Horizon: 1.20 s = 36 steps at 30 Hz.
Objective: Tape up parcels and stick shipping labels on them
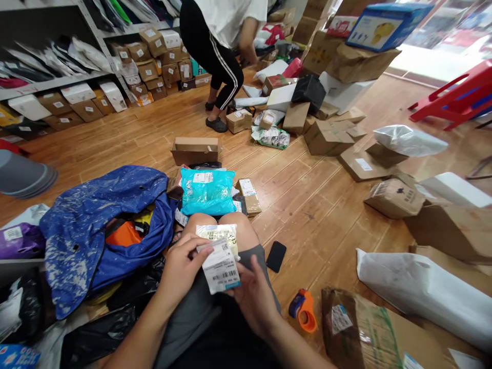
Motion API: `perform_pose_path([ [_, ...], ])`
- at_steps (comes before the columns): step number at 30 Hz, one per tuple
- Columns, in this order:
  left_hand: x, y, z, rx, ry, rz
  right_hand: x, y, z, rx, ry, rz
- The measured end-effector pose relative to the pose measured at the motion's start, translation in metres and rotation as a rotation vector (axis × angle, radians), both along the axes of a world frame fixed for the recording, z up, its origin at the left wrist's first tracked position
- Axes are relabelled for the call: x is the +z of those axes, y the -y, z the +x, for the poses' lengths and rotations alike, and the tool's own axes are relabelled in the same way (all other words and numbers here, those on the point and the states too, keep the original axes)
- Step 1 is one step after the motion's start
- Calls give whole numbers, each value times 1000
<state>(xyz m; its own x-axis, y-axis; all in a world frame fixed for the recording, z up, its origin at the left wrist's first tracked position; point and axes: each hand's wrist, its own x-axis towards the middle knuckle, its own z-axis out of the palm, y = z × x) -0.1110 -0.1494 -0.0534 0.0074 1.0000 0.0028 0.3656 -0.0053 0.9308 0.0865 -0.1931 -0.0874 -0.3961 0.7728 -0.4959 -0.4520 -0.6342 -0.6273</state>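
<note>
My left hand (187, 262) pinches the upper left edge of a white printed shipping label (221, 267) with barcodes and a blue strip at its lower corner. My right hand (257, 294) is at the label's lower right, its thumb standing apart and its fingertips partly hidden behind the label. Behind the label, a pale packet (221, 231) with a barcode rests over my knees. Just beyond my knees lies a bright blue plastic parcel (207, 191) with a white label, and beside it a small brown box (249, 197).
A blue sack (103, 210) lies open at left. A phone (276, 256) and an orange tape dispenser (306, 312) are on the floor at right, near a taped carton (369, 333). A person (223, 46) bends beside shelves (57, 84) of parcels. A red stool (453, 95) lies tipped.
</note>
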Motion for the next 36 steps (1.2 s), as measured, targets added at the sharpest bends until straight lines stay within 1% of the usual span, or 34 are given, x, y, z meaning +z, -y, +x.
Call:
perform_pose_path([
  [1,-3,-8,-1,-18,-20,7,-1,0,-1,-47,-4,6],
  [2,-6,-16,-2,-33,-44,17,-2,-1,-3,-48,12,18],
  [6,-14,-42,-3,-76,-157,92,-14,-2,-14,33,152,39],
  [9,-19,-54,-1,-79,-270,133,-20,-4,-20,57,154,53],
  [12,-23,-58,0,-47,-337,162,-22,-5,-21,57,143,53],
  [15,-24,-58,0,-45,-299,179,-22,-5,-18,65,140,41],
  [19,-26,-61,1,-115,-190,178,-19,-6,-17,76,153,26],
  [22,-29,-62,2,-94,-189,194,-16,-5,-16,84,169,15],
  [25,-25,-54,-1,-17,-196,224,-12,-6,-9,61,214,19],
  [26,-22,-47,-4,18,-192,241,-10,-7,-5,39,246,43],
  [28,-13,-29,-10,53,-179,260,-5,-12,6,-24,334,142],
  [30,-5,-5,-18,7,-175,221,1,-19,18,-94,426,278],
  [32,3,18,-25,-88,-198,131,7,-26,27,-124,501,401],
  [33,5,27,-27,-107,-219,98,10,-30,30,-101,536,458],
  [34,8,34,-29,-96,-238,85,13,-33,31,-48,570,514],
  [36,14,40,-28,-13,-247,94,19,-37,29,109,623,618],
])
